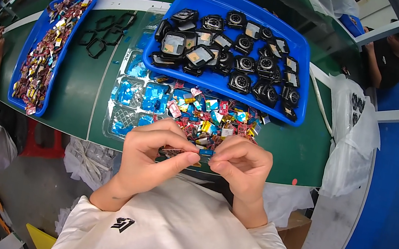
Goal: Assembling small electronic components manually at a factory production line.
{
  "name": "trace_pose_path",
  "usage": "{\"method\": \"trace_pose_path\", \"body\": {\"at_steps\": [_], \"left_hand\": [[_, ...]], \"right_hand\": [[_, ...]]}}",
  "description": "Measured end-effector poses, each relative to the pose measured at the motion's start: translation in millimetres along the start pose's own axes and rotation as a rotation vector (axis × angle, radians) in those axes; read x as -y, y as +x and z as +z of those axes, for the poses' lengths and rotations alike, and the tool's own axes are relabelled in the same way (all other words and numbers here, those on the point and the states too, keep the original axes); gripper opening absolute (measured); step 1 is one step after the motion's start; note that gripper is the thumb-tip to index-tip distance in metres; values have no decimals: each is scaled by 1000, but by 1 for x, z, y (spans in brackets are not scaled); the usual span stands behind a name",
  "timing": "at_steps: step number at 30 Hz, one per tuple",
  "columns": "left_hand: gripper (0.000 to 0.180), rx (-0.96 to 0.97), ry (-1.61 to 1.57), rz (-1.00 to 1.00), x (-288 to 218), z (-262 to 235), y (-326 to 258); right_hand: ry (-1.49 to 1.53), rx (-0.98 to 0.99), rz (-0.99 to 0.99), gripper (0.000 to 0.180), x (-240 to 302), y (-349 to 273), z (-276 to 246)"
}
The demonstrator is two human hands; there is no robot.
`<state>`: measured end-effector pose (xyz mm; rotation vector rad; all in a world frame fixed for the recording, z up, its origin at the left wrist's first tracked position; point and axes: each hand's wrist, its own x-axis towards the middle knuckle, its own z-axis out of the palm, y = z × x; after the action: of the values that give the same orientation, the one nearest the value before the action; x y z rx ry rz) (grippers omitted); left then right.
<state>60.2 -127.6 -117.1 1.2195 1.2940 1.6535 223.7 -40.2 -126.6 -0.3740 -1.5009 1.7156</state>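
Note:
My left hand is closed in a pinch, with a small reddish circuit board partly showing under its fingers. Between the two hands is a small blue piece; my right hand pinches its other end. Whether the board and the blue piece are joined is hidden by the fingers. Just beyond my hands lies a pile of small red, yellow and silver electronic parts. Beside it, a clear compartment tray holds blue film-like pieces.
A large blue tray of black watch cases stands behind the pile. Along the left is a long blue tray of small parts. Black frames lie between them on the green table. A white plastic bag hangs right. Other people sit left and far right.

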Motion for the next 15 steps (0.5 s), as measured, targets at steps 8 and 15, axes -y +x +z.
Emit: {"method": "trace_pose_path", "body": {"at_steps": [8, 15], "left_hand": [[8, 116, -162, -145, -1, -2, 0], [7, 97, -266, -278, -6, 2, 2]], "right_hand": [[-165, 37, -142, 8, 3, 5, -1], [105, 81, 100, 6, 9, 1, 1]]}}
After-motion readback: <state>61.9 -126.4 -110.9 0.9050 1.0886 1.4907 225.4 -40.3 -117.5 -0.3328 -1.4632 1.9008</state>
